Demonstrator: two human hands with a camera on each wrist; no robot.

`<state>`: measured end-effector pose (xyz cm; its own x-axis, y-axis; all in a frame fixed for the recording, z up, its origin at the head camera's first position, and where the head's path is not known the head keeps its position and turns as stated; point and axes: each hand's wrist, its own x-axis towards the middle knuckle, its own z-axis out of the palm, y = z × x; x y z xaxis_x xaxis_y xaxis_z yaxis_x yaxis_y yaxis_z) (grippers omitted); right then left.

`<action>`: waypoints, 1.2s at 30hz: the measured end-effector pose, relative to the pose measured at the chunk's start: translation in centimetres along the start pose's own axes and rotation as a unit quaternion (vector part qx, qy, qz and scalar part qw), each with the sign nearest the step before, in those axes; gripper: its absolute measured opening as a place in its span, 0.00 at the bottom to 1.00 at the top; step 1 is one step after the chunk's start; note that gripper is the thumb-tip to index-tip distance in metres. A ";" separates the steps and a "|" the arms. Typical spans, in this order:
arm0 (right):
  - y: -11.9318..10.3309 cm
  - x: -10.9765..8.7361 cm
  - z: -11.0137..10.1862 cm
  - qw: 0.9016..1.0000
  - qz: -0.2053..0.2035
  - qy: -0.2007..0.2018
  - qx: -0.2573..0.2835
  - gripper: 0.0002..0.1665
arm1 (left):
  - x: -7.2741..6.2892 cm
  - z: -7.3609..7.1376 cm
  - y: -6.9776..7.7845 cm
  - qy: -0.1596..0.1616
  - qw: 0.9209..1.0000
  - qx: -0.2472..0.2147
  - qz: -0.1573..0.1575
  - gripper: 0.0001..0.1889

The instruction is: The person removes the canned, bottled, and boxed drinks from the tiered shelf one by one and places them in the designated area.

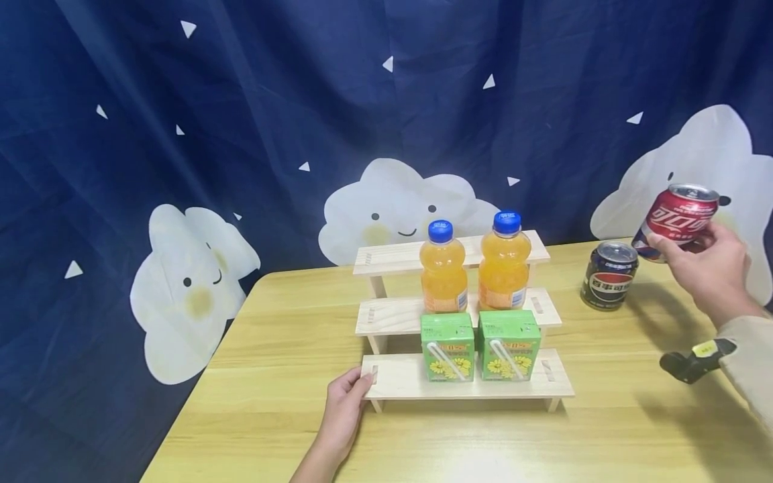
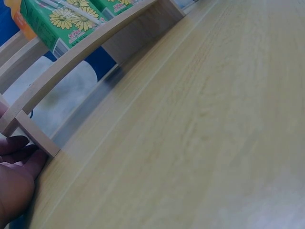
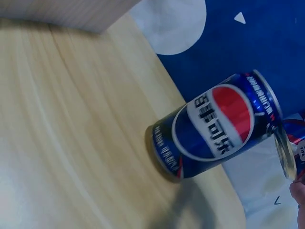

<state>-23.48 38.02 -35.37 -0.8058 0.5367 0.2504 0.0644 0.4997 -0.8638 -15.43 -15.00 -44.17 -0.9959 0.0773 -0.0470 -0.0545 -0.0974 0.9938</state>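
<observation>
My left hand (image 1: 343,410) pinches the left end of the bottom board of a three-step wooden display rack (image 1: 392,379). In the left wrist view, fingers (image 2: 16,155) curl by the rack's leg. My right hand (image 1: 718,265) grips a red soda can (image 1: 676,215) with blue at its base, raised and tilted at the right. Just left of it, a dark blue Pepsi can (image 1: 610,278) stands upright on the table. In the right wrist view, the held can's metal end overlaps the top of the Pepsi can (image 3: 212,129).
Two orange drink bottles (image 1: 443,268) with blue caps stand on the rack's middle step. Two green juice cartons (image 1: 448,352) with straws stand on the bottom step. Behind the wooden table (image 1: 290,349) hangs a dark blue curtain (image 1: 290,87) with white clouds.
</observation>
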 end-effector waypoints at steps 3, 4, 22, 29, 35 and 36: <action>0.6 -0.3 0.0 1.000 -0.004 -0.006 -0.015 0.40 | 0.1 0.0 0.0 -0.002 1.000 0.001 0.002 0.22; 0.9 -0.4 0.0 1.000 -0.006 -0.007 -0.025 0.43 | 0.1 -0.1 0.0 -0.002 1.000 0.002 0.003 0.22; 4.9 -2.3 1.2 0.998 -0.003 -0.015 -0.059 0.46 | 0.0 0.1 0.0 0.009 1.000 0.002 -0.005 0.22; 5.8 -2.6 1.5 0.997 0.016 -0.021 -0.070 0.48 | -0.2 0.1 0.0 0.004 1.000 -0.001 -0.003 0.22; 6.1 -3.0 1.9 0.997 0.025 -0.024 -0.070 0.48 | -0.2 0.1 0.1 0.002 1.000 -0.004 -0.002 0.22; 6.1 -3.0 1.9 0.997 0.025 -0.024 -0.070 0.48 | -0.2 0.1 0.1 0.002 1.000 -0.004 -0.002 0.22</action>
<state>-21.80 38.15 -42.27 -0.8267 0.5317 0.1840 0.1838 0.5643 -0.8049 -15.19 -14.95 -44.08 -0.9959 0.0742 -0.0508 -0.0584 -0.1045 0.9928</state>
